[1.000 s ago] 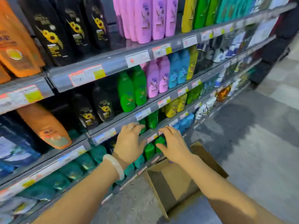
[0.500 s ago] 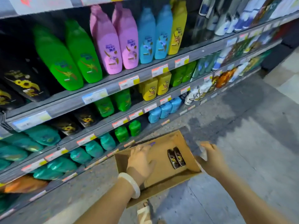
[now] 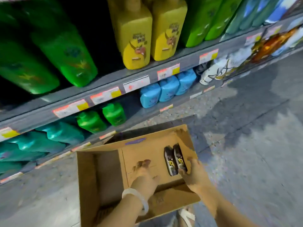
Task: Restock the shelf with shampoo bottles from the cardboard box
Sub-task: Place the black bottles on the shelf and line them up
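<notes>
An open cardboard box [image 3: 98, 161] sits on the floor in front of the bottom shelf. Two black shampoo bottles with yellow labels lie side by side at its right end, the left bottle [image 3: 169, 161] and the right bottle [image 3: 179, 157]. My right hand [image 3: 195, 176] reaches into the box and wraps the right bottle, thumb on its outer side and fingers at its near end. My left hand [image 3: 144, 176], with a white bracelet on the wrist, is inside the box with relaxed fingers over the bare bottom, holding nothing. The view is motion-blurred.
Shelves [image 3: 114, 82] with price tags run along the left and top. They hold yellow bottles [image 3: 136, 38], large green bottles [image 3: 65, 51], blue bottles [image 3: 167, 90], small green bottles [image 3: 101, 118] and teal bottles [image 3: 57, 135]. Grey floor [image 3: 246, 145] spreads to the right.
Both hands came down from the shelf edge into the box. The view dropped and closed in on the box. My right hand moved from outside the box onto the right black bottle.
</notes>
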A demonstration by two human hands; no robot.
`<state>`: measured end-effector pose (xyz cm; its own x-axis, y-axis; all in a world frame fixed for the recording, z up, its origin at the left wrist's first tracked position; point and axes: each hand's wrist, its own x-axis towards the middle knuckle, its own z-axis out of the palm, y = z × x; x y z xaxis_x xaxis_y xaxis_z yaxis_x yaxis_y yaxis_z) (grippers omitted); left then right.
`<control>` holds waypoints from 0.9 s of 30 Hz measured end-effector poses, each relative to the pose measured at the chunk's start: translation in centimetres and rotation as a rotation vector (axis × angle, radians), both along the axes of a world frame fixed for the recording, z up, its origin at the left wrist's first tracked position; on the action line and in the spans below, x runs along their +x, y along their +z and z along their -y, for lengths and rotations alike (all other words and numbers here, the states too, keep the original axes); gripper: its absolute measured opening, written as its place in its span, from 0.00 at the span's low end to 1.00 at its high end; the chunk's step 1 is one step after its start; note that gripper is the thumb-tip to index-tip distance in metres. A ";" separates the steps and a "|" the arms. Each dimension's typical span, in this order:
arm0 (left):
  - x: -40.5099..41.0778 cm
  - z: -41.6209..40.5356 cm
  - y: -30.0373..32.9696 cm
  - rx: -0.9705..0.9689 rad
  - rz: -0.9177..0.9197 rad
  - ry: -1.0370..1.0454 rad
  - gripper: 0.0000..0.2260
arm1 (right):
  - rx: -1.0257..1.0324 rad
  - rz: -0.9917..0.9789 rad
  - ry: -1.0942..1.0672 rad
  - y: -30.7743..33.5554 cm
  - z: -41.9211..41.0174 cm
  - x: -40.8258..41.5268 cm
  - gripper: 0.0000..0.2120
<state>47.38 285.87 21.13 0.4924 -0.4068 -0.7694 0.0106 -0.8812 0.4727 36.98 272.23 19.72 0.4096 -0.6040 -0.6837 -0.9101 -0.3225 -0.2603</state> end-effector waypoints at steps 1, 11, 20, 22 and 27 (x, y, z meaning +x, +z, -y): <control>-0.2 1.1 -3.1 0.019 -0.022 0.030 0.27 | 0.009 -0.012 0.002 -3.1 0.9 0.1 0.28; -4.7 8.7 -31.5 0.093 0.000 -0.067 0.31 | 0.175 -0.082 -0.139 -29.5 5.7 -1.4 0.30; -8.7 11.7 -39.2 0.027 0.026 0.174 0.48 | 0.014 -0.066 -0.094 -35.3 4.2 -2.9 0.38; -8.2 11.8 -39.2 0.038 0.025 0.197 0.48 | -0.031 -0.068 -0.034 -35.2 4.0 -3.2 0.36; -6.0 8.4 -39.3 0.116 0.083 0.149 0.46 | 0.021 0.030 -0.025 -35.7 2.4 -2.4 0.35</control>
<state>41.40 277.45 -18.18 0.6043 -0.2360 -0.7610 0.1096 -0.9214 0.3728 34.58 269.84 -16.01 0.4151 -0.5995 -0.6843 -0.9094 -0.2940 -0.2941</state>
